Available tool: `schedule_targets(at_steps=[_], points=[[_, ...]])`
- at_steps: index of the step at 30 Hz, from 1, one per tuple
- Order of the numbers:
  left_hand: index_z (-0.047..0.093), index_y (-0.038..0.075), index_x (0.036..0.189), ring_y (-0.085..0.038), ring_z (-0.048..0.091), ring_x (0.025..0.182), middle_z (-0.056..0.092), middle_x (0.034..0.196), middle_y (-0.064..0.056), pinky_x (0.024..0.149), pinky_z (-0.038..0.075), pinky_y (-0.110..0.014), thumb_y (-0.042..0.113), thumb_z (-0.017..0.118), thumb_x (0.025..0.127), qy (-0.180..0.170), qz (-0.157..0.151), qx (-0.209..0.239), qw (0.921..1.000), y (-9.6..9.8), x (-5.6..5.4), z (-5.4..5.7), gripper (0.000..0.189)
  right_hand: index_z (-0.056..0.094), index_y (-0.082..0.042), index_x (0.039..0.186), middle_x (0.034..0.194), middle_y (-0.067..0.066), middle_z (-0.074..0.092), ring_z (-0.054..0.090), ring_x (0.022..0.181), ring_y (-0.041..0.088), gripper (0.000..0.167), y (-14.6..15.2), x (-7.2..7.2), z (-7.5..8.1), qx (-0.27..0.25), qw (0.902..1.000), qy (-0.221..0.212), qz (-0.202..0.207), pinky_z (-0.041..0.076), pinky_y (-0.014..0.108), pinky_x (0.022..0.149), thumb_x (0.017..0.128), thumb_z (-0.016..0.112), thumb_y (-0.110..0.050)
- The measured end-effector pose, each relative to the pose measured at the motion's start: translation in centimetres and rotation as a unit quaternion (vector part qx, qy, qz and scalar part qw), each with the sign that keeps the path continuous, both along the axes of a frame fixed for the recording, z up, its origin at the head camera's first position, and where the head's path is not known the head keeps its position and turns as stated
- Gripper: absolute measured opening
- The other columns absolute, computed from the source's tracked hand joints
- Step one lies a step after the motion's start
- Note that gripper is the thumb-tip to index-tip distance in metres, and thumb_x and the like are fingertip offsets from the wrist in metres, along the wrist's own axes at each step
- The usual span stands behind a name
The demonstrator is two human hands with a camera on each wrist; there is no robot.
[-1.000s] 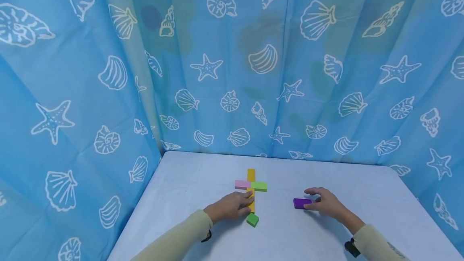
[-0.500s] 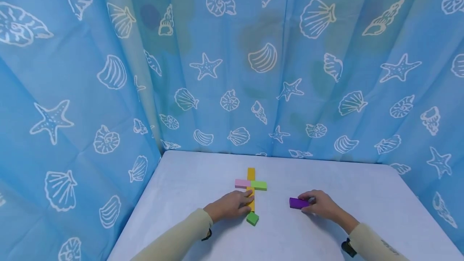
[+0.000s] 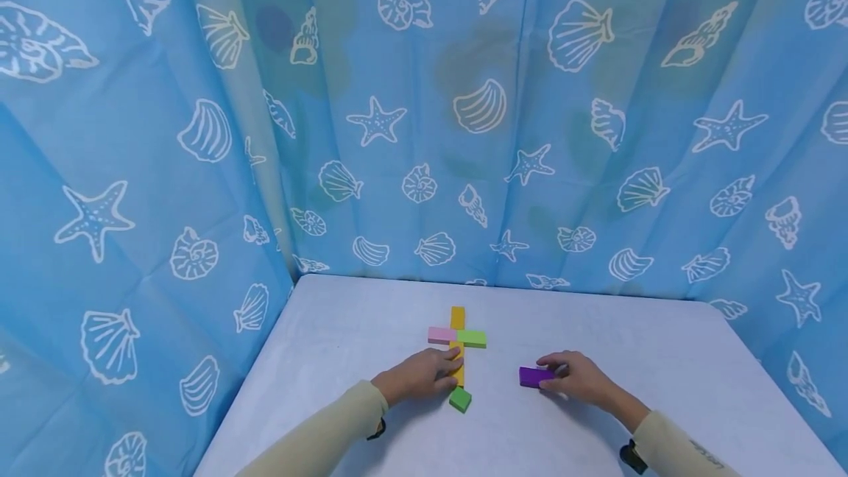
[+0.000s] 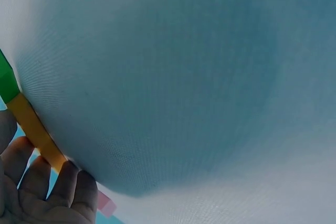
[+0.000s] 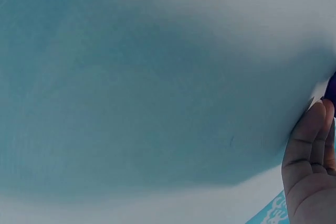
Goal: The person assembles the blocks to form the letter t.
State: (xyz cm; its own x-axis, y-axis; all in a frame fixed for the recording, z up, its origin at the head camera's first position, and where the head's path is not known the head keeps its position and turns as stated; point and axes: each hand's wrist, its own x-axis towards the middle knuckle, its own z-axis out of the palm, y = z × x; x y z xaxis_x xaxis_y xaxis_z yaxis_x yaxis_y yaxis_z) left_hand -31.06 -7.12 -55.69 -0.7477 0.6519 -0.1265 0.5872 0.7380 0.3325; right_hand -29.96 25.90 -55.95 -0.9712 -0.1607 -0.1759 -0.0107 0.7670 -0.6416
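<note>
In the head view, my left hand (image 3: 422, 374) rests its fingers on a yellow block (image 3: 458, 374). The left wrist view shows the fingers lying side by side against that yellow block (image 4: 37, 132). A green block (image 3: 460, 400) sits askew at its near end. Beyond the far end, a pink block (image 3: 442, 335) and a light green block (image 3: 472, 338) lie end to end, with an orange-yellow block (image 3: 458, 316) behind them. To the right, my right hand (image 3: 581, 379) pinches a purple block (image 3: 532, 377) between thumb and fingers; its right end is hidden by the fingers.
A white-covered table (image 3: 371, 308) carries everything. Blue curtains (image 3: 424, 138) with white shell and starfish prints stand along its back and left side. Both wrists wear dark bands, and both sleeves are light.
My right hand has moved left and slightly nearer with the purple block, narrowing its distance to the other blocks. The left hand has stayed in place.
</note>
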Motion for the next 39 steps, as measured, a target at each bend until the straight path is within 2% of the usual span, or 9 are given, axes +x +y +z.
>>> schedule_targets(at_steps=[3, 6, 10, 14, 20, 26, 39], points=[[0.047, 0.021, 0.146, -0.016, 0.042, 0.143, 0.039, 0.157, 0.007, 0.115, 0.038, -0.033, 0.039, 0.057, 0.1, 0.005, -0.002, 0.001, 1.0, 0.0, 0.0, 0.1, 0.051, 0.072, -0.008, 0.114, 0.104, 0.005, 0.069, 0.062, 0.09, 0.018, 0.033, 0.0, 0.2, 0.2, -0.009, 0.9999, 0.004, -0.005, 0.059, 0.034, 0.071, 0.083, 0.079, -0.014], [0.047, 0.02, 0.146, -0.016, 0.041, 0.143, 0.039, 0.157, 0.006, 0.116, 0.038, -0.033, 0.038, 0.056, 0.1, 0.012, -0.006, -0.001, 0.9999, -0.1, -0.1, 0.2, 0.051, 0.074, -0.009, 0.111, 0.103, 0.004, 0.069, 0.063, 0.09, 0.017, 0.029, -0.2, 0.2, 0.2, -0.014, 0.9999, 0.009, 0.0, 0.058, 0.034, 0.072, 0.083, 0.079, -0.013], [0.047, 0.019, 0.147, -0.017, 0.041, 0.144, 0.039, 0.157, 0.005, 0.116, 0.037, -0.033, 0.038, 0.057, 0.1, 0.018, -0.01, 0.001, 0.9998, -0.1, -0.1, 0.3, 0.051, 0.074, -0.009, 0.109, 0.102, 0.003, 0.07, 0.063, 0.089, 0.016, 0.029, -0.8, 0.3, 0.3, -0.024, 0.9992, 0.009, 0.032, 0.057, 0.035, 0.075, 0.082, 0.079, -0.014], [0.047, 0.018, 0.146, -0.018, 0.042, 0.143, 0.039, 0.157, 0.004, 0.115, 0.038, -0.033, 0.037, 0.056, 0.101, 0.012, -0.012, 0.009, 0.9998, -0.1, -0.2, 0.2, 0.05, 0.074, -0.008, 0.11, 0.099, 0.003, 0.069, 0.062, 0.087, 0.016, 0.03, -1.5, 0.6, 0.4, -0.029, 0.9979, 0.003, 0.059, 0.056, 0.032, 0.07, 0.081, 0.079, -0.014], [0.047, 0.018, 0.146, -0.017, 0.042, 0.143, 0.039, 0.157, 0.004, 0.114, 0.039, -0.033, 0.037, 0.056, 0.101, 0.005, -0.02, 0.019, 0.9996, 0.1, -0.3, -0.3, 0.05, 0.073, -0.007, 0.111, 0.095, 0.002, 0.068, 0.061, 0.084, 0.015, 0.028, -1.3, 0.9, 0.5, -0.035, 0.9984, -0.001, 0.045, 0.055, 0.03, 0.068, 0.084, 0.077, -0.013], [0.047, 0.02, 0.146, -0.016, 0.041, 0.143, 0.039, 0.157, 0.006, 0.115, 0.038, -0.033, 0.037, 0.056, 0.1, 0.001, -0.01, 0.005, 0.9999, 0.1, 0.1, 0.0, 0.05, 0.074, -0.006, 0.108, 0.098, 0.004, 0.071, 0.061, 0.084, 0.016, 0.024, -0.8, 1.0, -0.1, -0.059, 0.996, -0.001, 0.068, 0.054, 0.03, 0.068, 0.085, 0.075, -0.011], [0.047, 0.023, 0.146, -0.017, 0.041, 0.143, 0.039, 0.157, 0.008, 0.115, 0.039, -0.034, 0.039, 0.057, 0.1, -0.002, 0.003, 0.001, 1.0, 0.2, -0.3, -0.5, 0.049, 0.074, -0.007, 0.104, 0.09, 0.001, 0.068, 0.059, 0.078, 0.016, 0.019, -3.6, 1.8, -0.1, -0.069, 0.9939, -0.007, 0.085, 0.052, 0.024, 0.064, 0.085, 0.075, -0.01]])
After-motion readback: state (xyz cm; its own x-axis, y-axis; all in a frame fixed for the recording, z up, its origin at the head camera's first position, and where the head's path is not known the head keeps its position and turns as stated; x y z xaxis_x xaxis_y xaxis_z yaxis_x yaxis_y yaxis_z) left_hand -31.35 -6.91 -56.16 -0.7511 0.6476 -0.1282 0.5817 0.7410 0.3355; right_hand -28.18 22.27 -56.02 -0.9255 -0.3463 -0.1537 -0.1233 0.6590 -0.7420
